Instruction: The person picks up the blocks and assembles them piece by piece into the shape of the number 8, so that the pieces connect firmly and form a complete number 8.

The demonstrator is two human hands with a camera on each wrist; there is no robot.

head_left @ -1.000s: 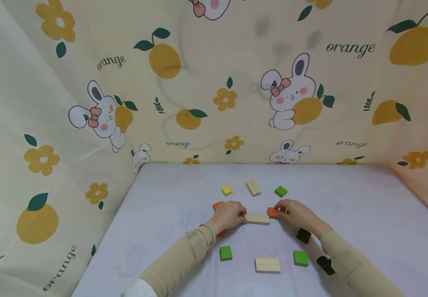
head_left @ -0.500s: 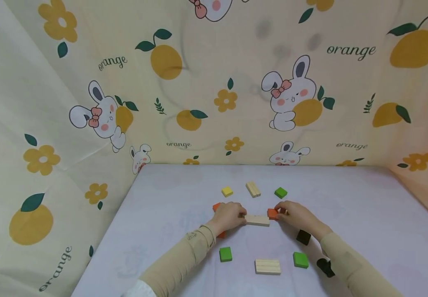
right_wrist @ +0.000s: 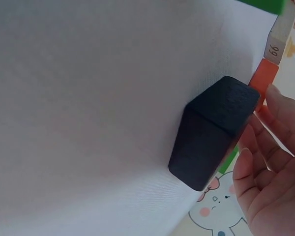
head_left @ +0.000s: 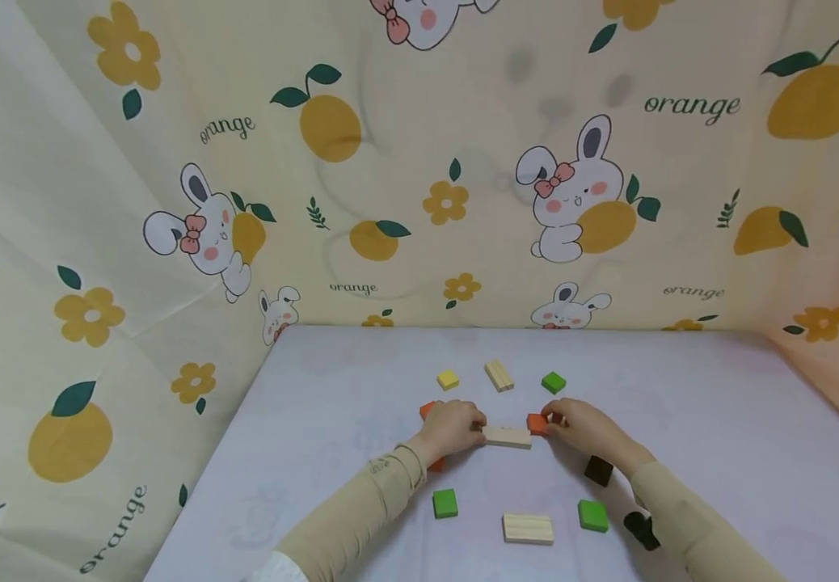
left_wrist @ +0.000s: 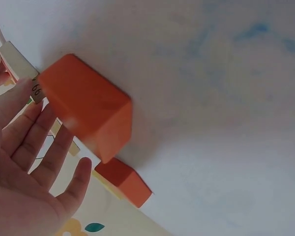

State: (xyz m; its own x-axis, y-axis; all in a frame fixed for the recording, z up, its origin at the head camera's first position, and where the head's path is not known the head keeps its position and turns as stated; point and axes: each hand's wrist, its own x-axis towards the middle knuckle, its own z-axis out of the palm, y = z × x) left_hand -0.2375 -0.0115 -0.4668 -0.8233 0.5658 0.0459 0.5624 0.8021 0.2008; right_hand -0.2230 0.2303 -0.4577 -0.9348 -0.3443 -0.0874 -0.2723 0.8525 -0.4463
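Note:
Mid-table in the head view lies a pale wooden block, long and flat, with printed digits on its end in the left wrist view. My left hand pinches its left end between thumb and fingers. An orange block sits at the other end, its face meeting the wooden block's end in the right wrist view. My right hand pinches that orange block. Under my left arm and hand, two more orange blocks, a far one and a near one, are partly hidden.
A yellow block, a wooden block and a green block lie farther back. Nearer are a green block, a wooden block and another green block. Two black blocks lie beside my right arm. Patterned cloth hangs behind.
The head view has shifted slightly, so everything appears a little lower. Both hands keep their places on the wooden and orange blocks.

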